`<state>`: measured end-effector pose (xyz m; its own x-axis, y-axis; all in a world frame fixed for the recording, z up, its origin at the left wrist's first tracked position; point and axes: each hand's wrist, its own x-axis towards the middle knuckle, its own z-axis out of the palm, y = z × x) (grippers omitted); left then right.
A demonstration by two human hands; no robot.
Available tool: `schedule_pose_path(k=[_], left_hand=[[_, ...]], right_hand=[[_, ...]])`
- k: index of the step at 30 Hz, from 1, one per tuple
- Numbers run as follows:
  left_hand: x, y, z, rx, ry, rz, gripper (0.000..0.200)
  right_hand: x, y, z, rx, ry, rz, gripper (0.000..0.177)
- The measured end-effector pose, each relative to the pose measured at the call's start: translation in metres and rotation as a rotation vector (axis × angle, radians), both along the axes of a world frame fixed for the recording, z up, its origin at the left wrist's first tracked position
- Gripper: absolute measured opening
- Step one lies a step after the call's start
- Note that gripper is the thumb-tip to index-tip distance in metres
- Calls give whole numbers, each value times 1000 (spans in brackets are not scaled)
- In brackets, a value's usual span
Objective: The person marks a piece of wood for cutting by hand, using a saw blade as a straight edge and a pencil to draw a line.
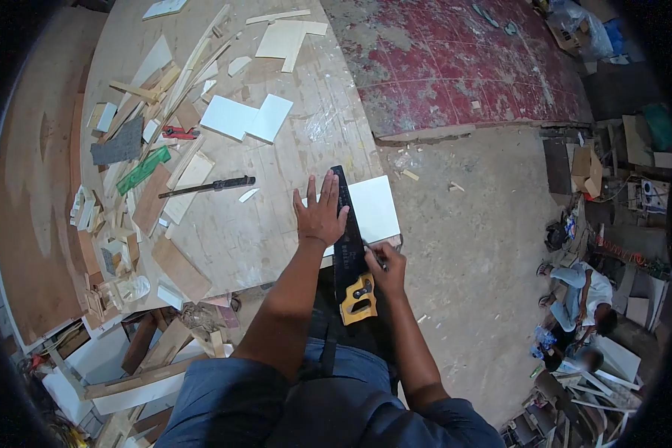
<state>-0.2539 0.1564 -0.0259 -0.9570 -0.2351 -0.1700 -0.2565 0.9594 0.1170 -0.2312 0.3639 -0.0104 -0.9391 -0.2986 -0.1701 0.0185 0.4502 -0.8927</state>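
Observation:
A hand saw (pixel 349 239) with a black blade and a yellow handle lies across a white board (pixel 375 209) at the table's edge. Its handle sticks out over the edge, toward my body. My left hand (pixel 321 213) rests flat with fingers spread, on the board and against the blade's left side. Close to the blade's right side, near the handle, my right hand (pixel 387 266) is closed around a thin dark pen (pixel 381 262). The pen is mostly hidden by the fingers, and its tip is too small to make out clearly.
Left of the hands, the wooden table (pixel 276 216) carries a thin black-handled saw (pixel 209 186), red pliers (pixel 181 133), an L-shaped white board (pixel 246 118) and several wood offcuts. Two people (pixel 586 299) sit at the far right. Scrap wood (pixel 157 358) is piled at lower left.

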Motion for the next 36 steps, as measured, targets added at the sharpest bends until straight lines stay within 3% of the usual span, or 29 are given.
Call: schedule_pose_path(k=[2,6,9,13,15,23,24,26,27,30,33,36], left_hand=[[0,0,2,0,-8,0,74],[0,0,-1,16,25,0,74],[2,0,-1,22,58,-4,75],[2,0,-1,2,69,-7,75],[2,1,-1,-6,50,-5,73],[1,2,5,24,41,0,75],[0,2,8,12,24,1,74],[2,-1,11,-11,21,14,73],[3,-2,6,25,48,21,74],[9,-5,0,37,128,13,81],[16,-15,5,364,282,56,96],[25,-27,7,558,481,167,83]], right_hand=[[20,18,4,156,-26,11,13],[51,46,9,108,-210,-45,8],[69,59,-3,56,-255,-248,12],[83,59,-18,41,-181,-235,15],[89,54,-27,113,-300,-232,22],[96,38,-22,222,-343,-279,30],[96,41,-23,222,-331,-276,30],[92,40,-22,145,-567,-306,33],[91,36,-18,184,-415,-322,36],[83,35,-12,31,-453,-346,39],[63,39,13,-123,-402,-420,39],[35,55,44,-167,-374,-528,39]])
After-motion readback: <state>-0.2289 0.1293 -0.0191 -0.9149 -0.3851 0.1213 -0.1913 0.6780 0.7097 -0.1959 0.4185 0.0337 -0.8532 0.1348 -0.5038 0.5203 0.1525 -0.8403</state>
